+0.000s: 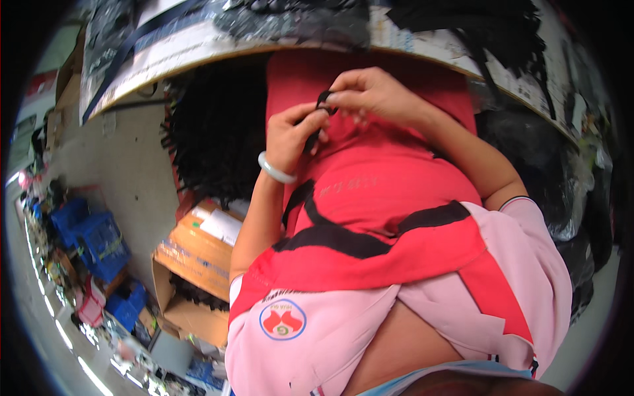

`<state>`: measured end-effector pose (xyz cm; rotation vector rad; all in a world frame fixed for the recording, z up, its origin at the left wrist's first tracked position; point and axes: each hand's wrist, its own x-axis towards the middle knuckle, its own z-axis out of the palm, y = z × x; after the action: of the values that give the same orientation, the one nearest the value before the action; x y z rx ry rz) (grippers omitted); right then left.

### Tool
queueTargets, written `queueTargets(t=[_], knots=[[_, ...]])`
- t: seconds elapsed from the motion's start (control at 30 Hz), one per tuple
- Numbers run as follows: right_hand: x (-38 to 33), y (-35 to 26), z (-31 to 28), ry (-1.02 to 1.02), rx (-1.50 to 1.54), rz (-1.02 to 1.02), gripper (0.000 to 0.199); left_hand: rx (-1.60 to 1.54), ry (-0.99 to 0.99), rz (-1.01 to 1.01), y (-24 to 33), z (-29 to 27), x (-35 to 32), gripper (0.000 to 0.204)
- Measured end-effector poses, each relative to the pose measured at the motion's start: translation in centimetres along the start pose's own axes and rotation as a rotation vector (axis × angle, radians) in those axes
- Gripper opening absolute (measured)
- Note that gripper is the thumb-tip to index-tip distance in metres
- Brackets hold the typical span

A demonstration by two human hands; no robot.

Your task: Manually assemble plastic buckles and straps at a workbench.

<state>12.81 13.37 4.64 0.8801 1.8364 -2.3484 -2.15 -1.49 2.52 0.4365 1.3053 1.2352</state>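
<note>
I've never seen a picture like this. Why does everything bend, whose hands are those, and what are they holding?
There is no machine here, just a person's two bare hands. The one picture comes from a wide fisheye camera worn on the head, looking down, so straight edges curve. The left hand, with a pale bracelet at its wrist, and the right hand hold a small black strip between them, over a red apron. On the table beyond lie dark things in clear plastic. To the left stands a cardboard box.
</note>
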Motion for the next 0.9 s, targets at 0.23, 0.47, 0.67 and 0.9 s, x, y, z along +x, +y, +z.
queueTargets(t=[0.23, 0.47, 0.67, 0.9], knots=[[-0.4, 1.3, -0.9, 0.095, 0.214, -0.117, 0.019, -0.639, -0.2, -0.028, -1.5, 2.3, 3.8, 0.021], [-3.2, -1.3, -12.2, 0.862, -1.343, -0.662, 0.037, -0.703, -0.202, -0.144, -0.9, 1.2, 3.8, 0.018], [-5.1, 4.4, -12.0, 0.797, -1.274, -0.64, 0.036, -0.559, -0.086, -0.058, -2.0, 1.0, 3.8, 0.019], [-5.0, 0.1, -4.9, 0.517, -0.572, -0.578, 0.018, -0.169, 0.058, 0.065, -0.7, 3.2, 3.3, 0.019]])
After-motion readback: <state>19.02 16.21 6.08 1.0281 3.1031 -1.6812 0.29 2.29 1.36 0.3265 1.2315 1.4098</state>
